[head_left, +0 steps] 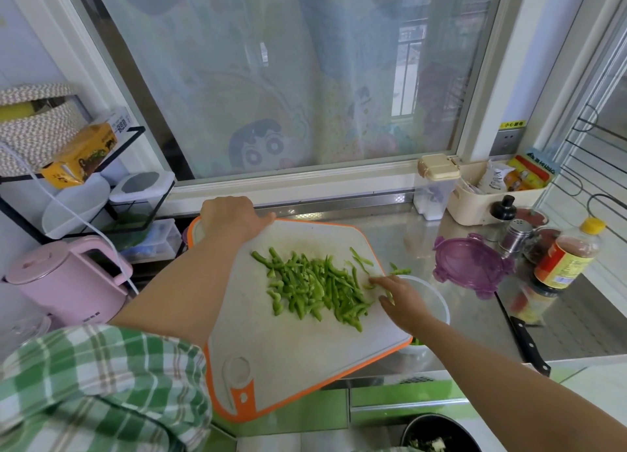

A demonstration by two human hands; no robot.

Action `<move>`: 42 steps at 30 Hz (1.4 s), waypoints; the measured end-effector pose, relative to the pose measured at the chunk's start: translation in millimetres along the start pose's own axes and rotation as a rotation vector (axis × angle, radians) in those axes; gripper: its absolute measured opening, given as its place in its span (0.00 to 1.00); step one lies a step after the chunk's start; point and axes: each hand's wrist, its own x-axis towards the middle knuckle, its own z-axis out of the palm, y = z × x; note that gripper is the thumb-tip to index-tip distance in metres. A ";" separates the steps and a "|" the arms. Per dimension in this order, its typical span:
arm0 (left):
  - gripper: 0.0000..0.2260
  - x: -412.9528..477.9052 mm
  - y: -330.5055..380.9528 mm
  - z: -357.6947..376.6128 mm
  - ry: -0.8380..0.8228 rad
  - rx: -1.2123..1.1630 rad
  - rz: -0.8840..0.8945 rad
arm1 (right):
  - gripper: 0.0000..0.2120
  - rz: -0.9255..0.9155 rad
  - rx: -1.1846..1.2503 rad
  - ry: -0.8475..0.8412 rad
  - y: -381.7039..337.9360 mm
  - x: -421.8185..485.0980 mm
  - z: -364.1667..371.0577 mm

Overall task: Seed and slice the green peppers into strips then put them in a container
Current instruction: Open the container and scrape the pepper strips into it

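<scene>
A pile of green pepper strips (314,283) lies on a white cutting board with an orange rim (288,356). My left hand (232,216) grips the board's far left corner and holds it tilted, its right edge over a white container (437,302). My right hand (402,299) is at the board's right edge above the container, fingers spread and touching a few strips beside the pile. A couple of strips (400,271) hang past the board's edge over the container.
A purple lid (470,266) lies right of the container. A black-handled knife (527,344) rests on the steel counter at the right. Sauce bottles (565,260) and shakers stand beyond it. A pink kettle (68,282) sits at left. A dark pot (441,433) is below.
</scene>
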 end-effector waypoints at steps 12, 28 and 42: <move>0.30 3.1 4.2 5.7 -0.008 -0.002 -0.007 | 0.35 -0.288 0.052 -0.013 -52.8 -11.8 -8.0; 0.30 2.0 5.2 12.1 -0.017 0.005 -0.014 | 0.15 0.056 -0.090 -0.001 -11.3 -12.4 -3.8; 0.29 1.7 4.9 11.8 -0.014 -0.012 -0.012 | 0.19 0.359 -0.053 -0.022 -2.2 -6.8 -6.0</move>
